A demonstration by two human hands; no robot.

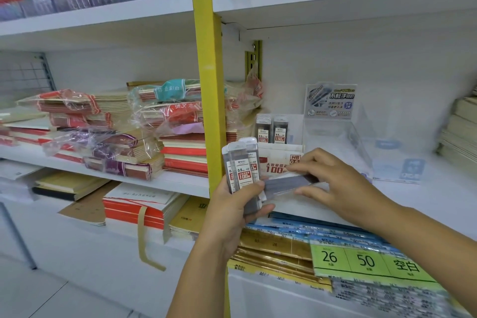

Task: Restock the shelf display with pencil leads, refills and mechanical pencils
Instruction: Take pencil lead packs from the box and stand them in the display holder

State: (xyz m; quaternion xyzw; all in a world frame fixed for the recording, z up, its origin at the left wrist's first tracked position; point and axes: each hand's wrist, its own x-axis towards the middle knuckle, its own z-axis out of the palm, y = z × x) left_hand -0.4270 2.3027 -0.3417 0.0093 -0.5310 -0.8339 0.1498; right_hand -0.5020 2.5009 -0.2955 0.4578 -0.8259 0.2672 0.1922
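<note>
Gripping lead cases in left fingers, pinching one case in right fingers (needing upright, label-out slotting into display box).

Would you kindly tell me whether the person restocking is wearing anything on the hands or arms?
Nothing worn shows. The left hand and the right hand are bare: no gloves, rings or watch visible. The left forearm and the right forearm are bare too, with no sleeve in view.
</note>
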